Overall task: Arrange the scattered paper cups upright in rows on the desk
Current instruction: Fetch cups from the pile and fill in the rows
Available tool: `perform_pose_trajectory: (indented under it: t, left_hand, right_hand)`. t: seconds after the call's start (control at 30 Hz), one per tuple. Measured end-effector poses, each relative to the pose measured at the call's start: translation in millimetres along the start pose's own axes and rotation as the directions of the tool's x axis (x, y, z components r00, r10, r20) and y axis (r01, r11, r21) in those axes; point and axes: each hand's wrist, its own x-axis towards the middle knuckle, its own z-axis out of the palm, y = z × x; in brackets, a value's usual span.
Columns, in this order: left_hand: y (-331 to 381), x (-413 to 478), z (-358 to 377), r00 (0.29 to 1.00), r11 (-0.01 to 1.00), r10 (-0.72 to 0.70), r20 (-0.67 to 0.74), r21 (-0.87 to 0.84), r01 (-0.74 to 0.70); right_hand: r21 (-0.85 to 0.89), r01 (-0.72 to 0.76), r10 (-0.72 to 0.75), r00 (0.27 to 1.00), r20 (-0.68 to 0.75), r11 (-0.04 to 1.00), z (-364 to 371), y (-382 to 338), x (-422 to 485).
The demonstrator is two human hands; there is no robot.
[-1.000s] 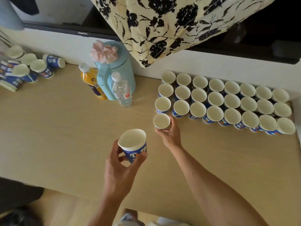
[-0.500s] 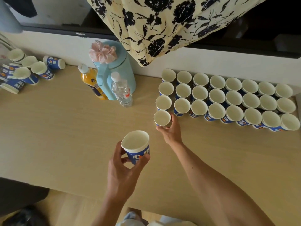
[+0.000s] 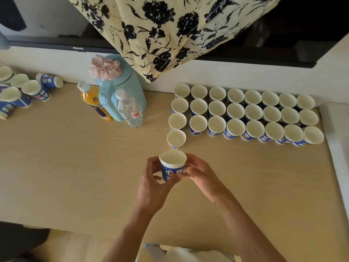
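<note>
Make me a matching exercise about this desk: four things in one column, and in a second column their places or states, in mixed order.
1. held cup
2. water bottle
3. front cup
4. left cup

a. lies on its side
b. alone in fourth row
c. between left hand and right hand
d. in front of blue jug

Pairs: 1-c; 2-d; 3-b; 4-a

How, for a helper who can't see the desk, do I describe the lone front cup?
On the right of the desk stand three rows of upright cups. In front of their left end stands one cup alone, with no neighbour to its right.
</note>
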Motion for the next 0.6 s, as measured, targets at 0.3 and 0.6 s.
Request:
perform_pose_trajectory:
  t: [0.3, 0.6]
  left_hand:
    - [10.2, 2.7, 29.6, 0.978, 0.978, 0.123, 0.168, 0.147, -0.148]
    - [-4.2, -6.1, 24.4, 0.995, 0.990, 0.020, 0.098, 0.134, -0.033]
  right_hand:
    - [-0.098, 0.066, -0.073, 0.994, -0.078, 0.993, -19.7, -13.4, -18.5]
    - [-0.194, 0.108, -0.187, 0.869, -0.459, 0.975, -43.4, -0.8, 11.6]
